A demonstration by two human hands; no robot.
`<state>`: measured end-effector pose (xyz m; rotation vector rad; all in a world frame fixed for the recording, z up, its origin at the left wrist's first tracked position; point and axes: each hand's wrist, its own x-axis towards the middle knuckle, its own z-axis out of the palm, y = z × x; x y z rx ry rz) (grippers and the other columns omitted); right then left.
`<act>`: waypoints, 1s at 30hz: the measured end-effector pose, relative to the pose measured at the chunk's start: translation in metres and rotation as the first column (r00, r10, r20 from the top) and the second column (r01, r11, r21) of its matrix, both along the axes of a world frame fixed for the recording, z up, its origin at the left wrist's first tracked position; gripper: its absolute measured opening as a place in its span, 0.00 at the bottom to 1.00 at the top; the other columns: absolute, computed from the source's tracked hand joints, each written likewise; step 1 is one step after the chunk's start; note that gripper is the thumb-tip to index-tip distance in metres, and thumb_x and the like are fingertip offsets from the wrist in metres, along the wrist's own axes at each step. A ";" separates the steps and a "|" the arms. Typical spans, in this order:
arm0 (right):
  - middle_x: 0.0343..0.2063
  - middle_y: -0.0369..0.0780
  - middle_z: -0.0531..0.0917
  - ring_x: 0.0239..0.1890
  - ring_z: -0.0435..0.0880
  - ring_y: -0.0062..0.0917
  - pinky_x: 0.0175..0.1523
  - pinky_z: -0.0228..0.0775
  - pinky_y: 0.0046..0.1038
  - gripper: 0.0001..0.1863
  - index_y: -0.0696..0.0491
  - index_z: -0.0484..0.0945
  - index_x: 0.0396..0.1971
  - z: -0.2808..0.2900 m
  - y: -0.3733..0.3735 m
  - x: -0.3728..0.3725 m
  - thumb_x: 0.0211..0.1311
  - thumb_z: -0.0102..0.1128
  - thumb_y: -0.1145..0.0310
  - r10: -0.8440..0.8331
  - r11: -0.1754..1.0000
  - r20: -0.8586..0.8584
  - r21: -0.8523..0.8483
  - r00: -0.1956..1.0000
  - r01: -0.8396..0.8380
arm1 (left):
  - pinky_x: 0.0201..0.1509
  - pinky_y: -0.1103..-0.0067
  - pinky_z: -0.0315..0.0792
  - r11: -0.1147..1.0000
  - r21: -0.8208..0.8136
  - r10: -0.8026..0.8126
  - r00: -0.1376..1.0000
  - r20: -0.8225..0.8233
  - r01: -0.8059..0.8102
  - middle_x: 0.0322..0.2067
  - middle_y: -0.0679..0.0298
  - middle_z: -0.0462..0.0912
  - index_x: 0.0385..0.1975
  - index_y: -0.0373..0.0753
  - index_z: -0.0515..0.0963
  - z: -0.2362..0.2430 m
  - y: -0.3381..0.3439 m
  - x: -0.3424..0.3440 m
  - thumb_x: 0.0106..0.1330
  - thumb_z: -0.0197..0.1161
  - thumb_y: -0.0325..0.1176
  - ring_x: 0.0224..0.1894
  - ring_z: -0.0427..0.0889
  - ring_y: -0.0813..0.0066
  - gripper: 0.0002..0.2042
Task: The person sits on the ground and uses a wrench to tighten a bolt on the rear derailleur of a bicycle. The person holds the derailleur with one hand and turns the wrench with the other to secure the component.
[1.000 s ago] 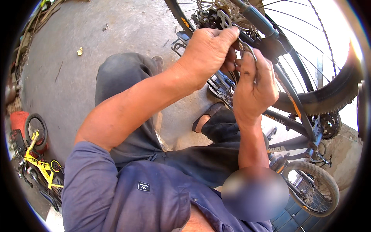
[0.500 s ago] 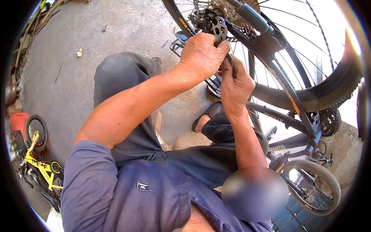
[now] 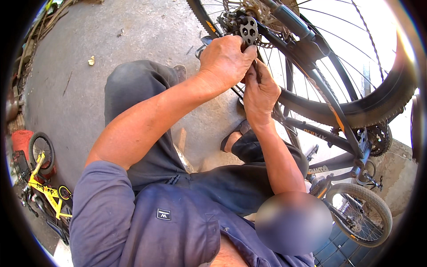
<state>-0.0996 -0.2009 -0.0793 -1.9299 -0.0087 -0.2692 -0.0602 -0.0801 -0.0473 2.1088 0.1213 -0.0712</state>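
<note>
A flat dark grey multi-hole bicycle wrench sticks up from between my two hands, its holed head beside the hub of the bicycle wheel. My left hand is closed, thumb and fingers pinching the wrench just below that head. Directly below and to the right, my right hand closes around the tool's lower part, which the fingers mostly hide. Behind the head are a brake disc and a dark frame tube. Whether the wrench touches the axle is unclear.
The black and orange bicycle frame and a knobby tyre fill the right side. Another wheel is at lower right. A yellow small bicycle lies near a red container at left. Concrete floor stretches between.
Both hands have moved slightly left with the wrench. Its holed head has turned and now shows its flat face more fully beside the hub.
</note>
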 end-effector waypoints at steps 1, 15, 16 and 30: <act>0.28 0.38 0.85 0.28 0.82 0.16 0.34 0.75 0.20 0.10 0.60 0.80 0.46 -0.003 -0.001 0.001 0.66 0.59 0.79 -0.008 1.000 0.025 -0.020 1.000 0.008 | 0.35 0.73 0.76 1.000 -0.017 -0.005 1.000 -0.002 0.005 0.24 0.56 0.84 0.33 0.32 0.84 0.000 0.000 0.001 0.67 0.61 0.46 0.27 0.84 0.66 0.19; 0.35 0.41 0.86 0.33 0.86 0.20 0.37 0.79 0.22 0.14 0.61 0.79 0.49 -0.018 -0.007 0.005 0.65 0.54 0.85 -0.037 0.997 0.137 -0.055 0.990 0.045 | 0.40 0.71 0.79 0.999 -0.017 -0.042 0.998 0.040 0.042 0.26 0.54 0.86 0.34 0.33 0.84 -0.002 -0.004 0.002 0.67 0.60 0.45 0.31 0.86 0.61 0.18; 0.35 0.41 0.86 0.33 0.86 0.20 0.38 0.79 0.22 0.14 0.61 0.79 0.49 -0.018 -0.008 0.005 0.65 0.54 0.85 -0.041 0.996 0.138 -0.072 0.990 0.051 | 0.40 0.71 0.79 0.999 -0.010 -0.039 0.998 0.044 0.039 0.26 0.54 0.86 0.34 0.33 0.84 -0.002 -0.004 0.002 0.67 0.60 0.45 0.31 0.86 0.61 0.18; 0.35 0.41 0.86 0.35 0.84 0.19 0.41 0.77 0.23 0.13 0.61 0.80 0.49 -0.009 -0.014 -0.002 0.66 0.57 0.82 -0.035 0.992 0.069 -0.116 0.997 0.043 | 0.40 0.68 0.77 0.996 -0.054 -0.061 0.997 0.050 0.064 0.28 0.51 0.85 0.34 0.32 0.82 -0.006 -0.007 -0.003 0.68 0.60 0.44 0.32 0.85 0.56 0.17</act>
